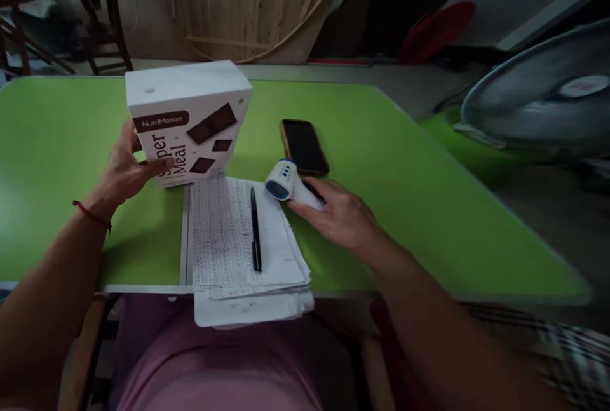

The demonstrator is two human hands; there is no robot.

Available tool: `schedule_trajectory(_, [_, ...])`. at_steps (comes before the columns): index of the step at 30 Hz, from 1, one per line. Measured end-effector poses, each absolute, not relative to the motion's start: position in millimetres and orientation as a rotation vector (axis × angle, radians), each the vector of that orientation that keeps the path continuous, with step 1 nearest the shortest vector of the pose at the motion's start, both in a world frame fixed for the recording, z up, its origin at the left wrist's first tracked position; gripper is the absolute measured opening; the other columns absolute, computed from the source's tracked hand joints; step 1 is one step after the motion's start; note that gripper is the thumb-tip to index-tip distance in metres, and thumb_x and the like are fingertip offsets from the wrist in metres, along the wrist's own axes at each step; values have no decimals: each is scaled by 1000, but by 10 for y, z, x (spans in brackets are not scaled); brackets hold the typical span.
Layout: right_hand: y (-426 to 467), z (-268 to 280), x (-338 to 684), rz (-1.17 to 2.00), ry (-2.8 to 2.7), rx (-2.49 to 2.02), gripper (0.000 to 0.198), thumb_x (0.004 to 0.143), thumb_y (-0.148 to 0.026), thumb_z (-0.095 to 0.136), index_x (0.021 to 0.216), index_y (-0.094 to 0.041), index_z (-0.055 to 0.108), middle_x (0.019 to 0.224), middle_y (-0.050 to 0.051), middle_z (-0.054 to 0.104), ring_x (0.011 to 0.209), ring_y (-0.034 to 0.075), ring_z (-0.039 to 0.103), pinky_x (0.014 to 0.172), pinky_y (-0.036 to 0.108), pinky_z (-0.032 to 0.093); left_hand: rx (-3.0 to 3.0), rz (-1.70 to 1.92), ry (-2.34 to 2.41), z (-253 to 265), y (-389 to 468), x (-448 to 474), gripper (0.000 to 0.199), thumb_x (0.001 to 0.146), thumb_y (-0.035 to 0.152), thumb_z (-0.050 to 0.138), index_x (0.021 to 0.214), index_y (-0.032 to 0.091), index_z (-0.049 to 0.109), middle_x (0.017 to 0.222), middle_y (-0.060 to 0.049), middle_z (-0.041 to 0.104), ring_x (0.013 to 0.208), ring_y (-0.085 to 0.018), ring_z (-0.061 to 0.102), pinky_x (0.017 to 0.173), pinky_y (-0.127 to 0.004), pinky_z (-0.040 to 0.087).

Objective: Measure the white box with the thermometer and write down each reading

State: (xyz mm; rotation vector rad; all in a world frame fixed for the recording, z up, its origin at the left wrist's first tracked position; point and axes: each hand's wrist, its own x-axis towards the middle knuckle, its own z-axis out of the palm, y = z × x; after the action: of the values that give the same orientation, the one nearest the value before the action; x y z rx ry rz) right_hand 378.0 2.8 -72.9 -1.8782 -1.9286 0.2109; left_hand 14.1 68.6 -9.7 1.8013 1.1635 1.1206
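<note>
Green table (405, 195) fills mid-frame, with a paper stack (238, 252) and pen (255, 230) at its near edge. Right hand (338, 214) is wrapped around a white thermometer (286, 182) at center, just below a phone (304, 146). Further back, upper left, left hand (126, 169) grips a standing Super Meal box (188, 122).

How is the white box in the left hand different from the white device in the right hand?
The white box stands upright on the green table; the thermometer-like device lies on its side. The box is far larger than the device. The box is flat-sided with brown print; the device is rounded with blue trim. The left hand grips the box's side, while the right hand lies over the device's handle. Both are mainly white.
</note>
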Motion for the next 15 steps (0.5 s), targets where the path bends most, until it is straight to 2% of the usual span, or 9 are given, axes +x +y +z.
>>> schedule_trajectory(4, [68,-722,3791,236,-1998,-1851,47,85,-47,60,122,-17,67,112,16,68,95,32,65,76,45,53,1775,1052,1143,-91,705,121,62,71,42,86,121,21,55,129,-9,63,120,-27,60,94,-39,56])
schedule_trajectory(7, [33,-648,3747,98,-2011,-1765,50,84,-49,64,121,-15,67,112,20,67,102,37,63,86,53,52,1769,1004,1126,-40,694,127,59,70,43,86,117,21,57,127,-9,64,118,-27,61,94,-40,57])
schedule_trajectory(10, [-52,-532,3611,-50,-1968,-1544,39,91,-44,60,115,-15,70,111,20,67,105,33,62,93,50,50,1745,968,1107,7,685,138,62,67,44,88,114,18,58,128,-10,64,115,-28,63,92,-40,57])
schedule_trajectory(13, [-121,-450,3417,102,-2110,-1377,28,98,-35,52,106,-17,71,94,13,72,82,24,67,75,40,53,1720,936,1091,29,680,144,75,62,47,90,120,15,55,131,-11,61,116,-29,61,90,-39,58])
schedule_trajectory(15, [-130,-427,3288,168,-2244,-1434,27,97,-35,54,106,-16,71,82,11,72,71,24,67,64,37,50,1772,944,1069,31,667,148,92,63,54,89,134,15,46,140,-9,54,123,-31,55,93,-39,56])
